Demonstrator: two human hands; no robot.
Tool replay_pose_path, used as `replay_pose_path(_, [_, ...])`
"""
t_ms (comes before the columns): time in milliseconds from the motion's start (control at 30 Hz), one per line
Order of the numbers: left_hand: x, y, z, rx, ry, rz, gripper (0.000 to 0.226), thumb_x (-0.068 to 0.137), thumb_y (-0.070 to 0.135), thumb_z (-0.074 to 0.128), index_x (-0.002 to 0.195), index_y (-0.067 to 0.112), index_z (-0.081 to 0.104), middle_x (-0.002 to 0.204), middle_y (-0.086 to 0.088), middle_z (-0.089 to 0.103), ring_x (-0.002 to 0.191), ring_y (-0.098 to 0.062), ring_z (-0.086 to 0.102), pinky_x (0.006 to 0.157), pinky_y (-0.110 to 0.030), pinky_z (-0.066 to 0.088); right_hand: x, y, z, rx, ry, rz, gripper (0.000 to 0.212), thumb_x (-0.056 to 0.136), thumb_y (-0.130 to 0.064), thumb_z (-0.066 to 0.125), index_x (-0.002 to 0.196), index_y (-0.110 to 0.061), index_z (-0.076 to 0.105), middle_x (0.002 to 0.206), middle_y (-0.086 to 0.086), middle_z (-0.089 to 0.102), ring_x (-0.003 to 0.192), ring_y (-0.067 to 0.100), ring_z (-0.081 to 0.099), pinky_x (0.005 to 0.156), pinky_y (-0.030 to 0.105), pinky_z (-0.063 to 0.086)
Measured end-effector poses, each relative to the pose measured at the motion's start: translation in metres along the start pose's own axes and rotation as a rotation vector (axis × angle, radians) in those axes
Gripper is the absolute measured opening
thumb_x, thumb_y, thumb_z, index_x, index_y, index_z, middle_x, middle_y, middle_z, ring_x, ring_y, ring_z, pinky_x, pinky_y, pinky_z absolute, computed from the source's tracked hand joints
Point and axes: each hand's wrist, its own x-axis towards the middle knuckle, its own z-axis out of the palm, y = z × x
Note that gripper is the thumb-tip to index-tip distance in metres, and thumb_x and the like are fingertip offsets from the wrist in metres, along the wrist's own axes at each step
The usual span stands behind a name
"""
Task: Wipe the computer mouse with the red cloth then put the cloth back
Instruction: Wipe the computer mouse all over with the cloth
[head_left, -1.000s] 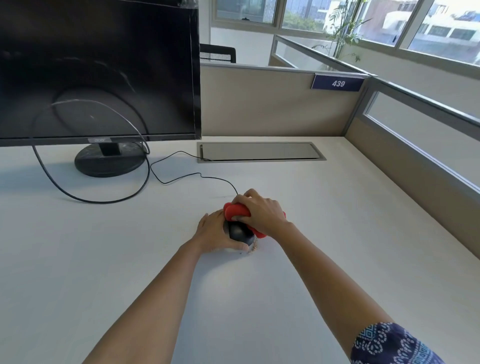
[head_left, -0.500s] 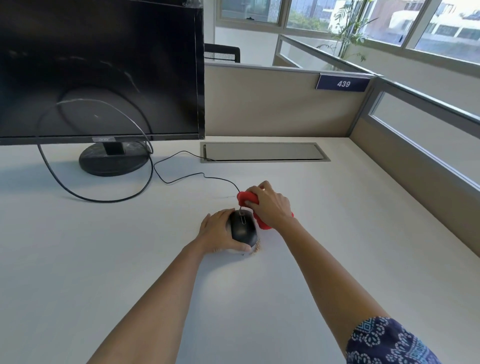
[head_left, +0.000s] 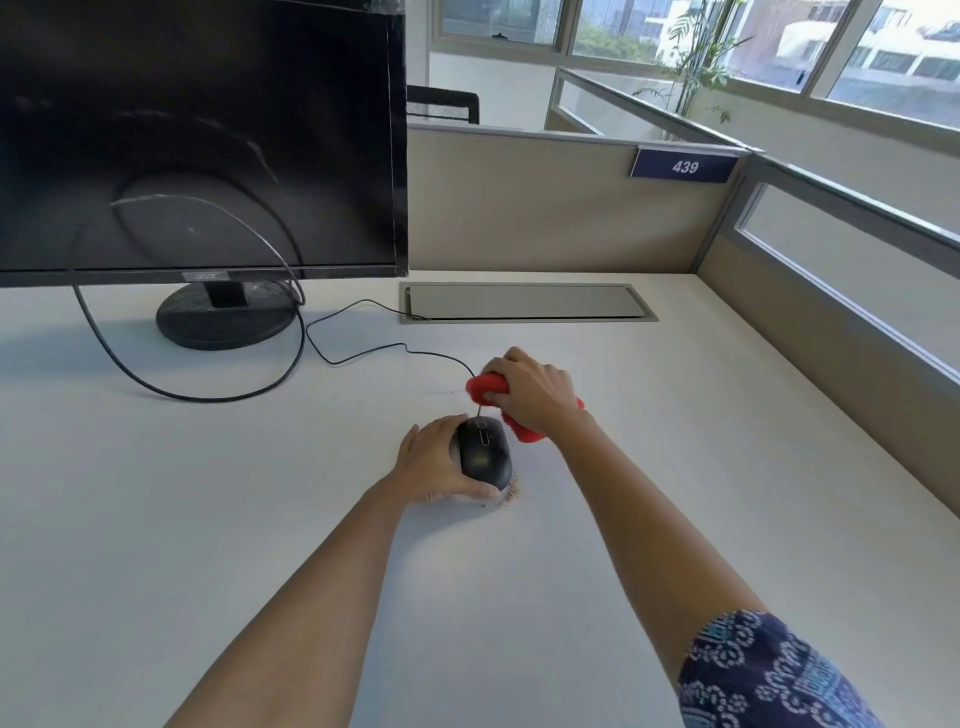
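Note:
A black wired computer mouse (head_left: 485, 453) lies on the white desk (head_left: 156, 519) in the middle of the view. My left hand (head_left: 434, 462) grips it from its left side, thumb along its near edge. My right hand (head_left: 532, 392) is closed around a bunched red cloth (head_left: 485, 387), held just beyond and to the right of the mouse's front, near where the cable leaves it. The cloth sticks out on both sides of my fist. A small patch of brownish crumbs (head_left: 511, 491) lies on the desk by the mouse's near right corner.
A black monitor (head_left: 197, 135) on a round stand (head_left: 228, 319) fills the far left. Its cables (head_left: 208, 397) loop over the desk toward the mouse. A grey cable hatch (head_left: 524, 302) is set into the desk at the back. Beige partitions (head_left: 831, 332) close the back and right.
My right hand with the red cloth slid off the top of the mouse, forward and to the right, so the mouse's top is uncovered. My left hand stayed on the mouse.

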Motion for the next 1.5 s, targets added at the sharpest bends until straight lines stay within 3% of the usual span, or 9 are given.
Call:
replay_pose_path(133, [0.0, -0.001, 0.0, -0.035, 0.021, 0.004, 0.097, 0.038, 0.073, 0.069, 0.121, 0.032, 0.041, 0.118, 0.016, 0.05, 0.118, -0.012, 0.047, 0.103, -0.034, 0.021, 0.003, -0.011, 0.014, -0.045, -0.1, -0.092, 0.027, 0.092, -0.033, 0.05, 0.118, -0.03, 0.055, 0.12, -0.001, 0.056, 0.096, 0.028, 0.061, 0.073, 0.035, 0.043])
replay_pose_path(333, [0.001, -0.003, 0.002, -0.011, 0.005, 0.0, 0.11, 0.039, 0.075, 0.068, 0.134, 0.03, 0.034, 0.136, 0.011, 0.044, 0.127, -0.014, 0.039, 0.11, -0.037, 0.017, 0.009, 0.008, 0.012, -0.105, -0.054, 0.038, 0.028, 0.092, -0.032, 0.052, 0.119, -0.027, 0.057, 0.118, 0.002, 0.058, 0.096, 0.027, 0.061, 0.074, 0.034, 0.044])
replay_pose_path(500, [0.0, -0.003, 0.001, -0.043, 0.015, 0.013, 0.105, 0.038, 0.074, 0.069, 0.129, 0.034, 0.036, 0.122, 0.019, 0.044, 0.123, -0.012, 0.042, 0.109, -0.037, 0.018, 0.008, 0.002, 0.022, 0.005, -0.091, 0.013, 0.028, 0.091, -0.038, 0.051, 0.117, -0.031, 0.058, 0.12, -0.001, 0.057, 0.098, 0.026, 0.06, 0.072, 0.033, 0.041])
replay_pose_path(667, [0.0, -0.001, 0.001, -0.011, -0.01, -0.019, 0.115, 0.038, 0.074, 0.067, 0.137, 0.029, 0.031, 0.139, 0.009, 0.041, 0.131, -0.015, 0.035, 0.114, -0.04, 0.012, 0.003, 0.017, 0.024, 0.002, -0.046, 0.104, 0.029, 0.091, -0.039, 0.053, 0.118, -0.029, 0.057, 0.12, 0.0, 0.056, 0.099, 0.027, 0.06, 0.074, 0.034, 0.043])
replay_pose_path(767, [0.0, -0.001, 0.001, -0.026, -0.003, -0.017, 0.112, 0.037, 0.073, 0.067, 0.135, 0.03, 0.032, 0.137, 0.011, 0.042, 0.13, -0.014, 0.036, 0.115, -0.04, 0.012, -0.001, 0.013, 0.026, 0.123, -0.051, 0.066, 0.029, 0.09, -0.045, 0.053, 0.116, -0.033, 0.058, 0.12, -0.004, 0.055, 0.101, 0.026, 0.058, 0.077, 0.035, 0.044])
replay_pose_path(1000, [0.0, 0.0, 0.0, -0.017, -0.01, -0.021, 0.112, 0.039, 0.073, 0.068, 0.136, 0.03, 0.032, 0.136, 0.011, 0.042, 0.13, -0.014, 0.036, 0.113, -0.039, 0.014, -0.003, 0.012, 0.024, 0.083, -0.006, 0.103, 0.027, 0.091, -0.041, 0.053, 0.115, -0.03, 0.059, 0.119, -0.001, 0.057, 0.096, 0.029, 0.061, 0.072, 0.033, 0.042])
replay_pose_path(1200, [-0.003, 0.004, -0.002, -0.039, 0.01, 0.009, 0.097, 0.04, 0.068, 0.07, 0.125, 0.035, 0.039, 0.113, 0.021, 0.043, 0.117, -0.01, 0.045, 0.102, -0.032, 0.022, -0.015, 0.006, 0.022, 0.148, -0.071, 0.022, 0.025, 0.087, -0.05, 0.051, 0.107, -0.036, 0.058, 0.114, -0.006, 0.057, 0.095, 0.024, 0.059, 0.071, 0.032, 0.039])
replay_pose_path(1500, [-0.005, 0.007, -0.005, 0.005, -0.014, -0.006, 0.125, 0.032, 0.078, 0.06, 0.141, 0.022, 0.031, 0.144, 0.007, 0.039, 0.134, -0.016, 0.034, 0.115, -0.045, 0.018, -0.042, 0.017, -0.005, 0.027, -0.233, -0.26, 0.025, 0.083, -0.044, 0.059, 0.108, -0.04, 0.058, 0.112, -0.013, 0.057, 0.093, 0.016, 0.056, 0.072, 0.029, 0.037])
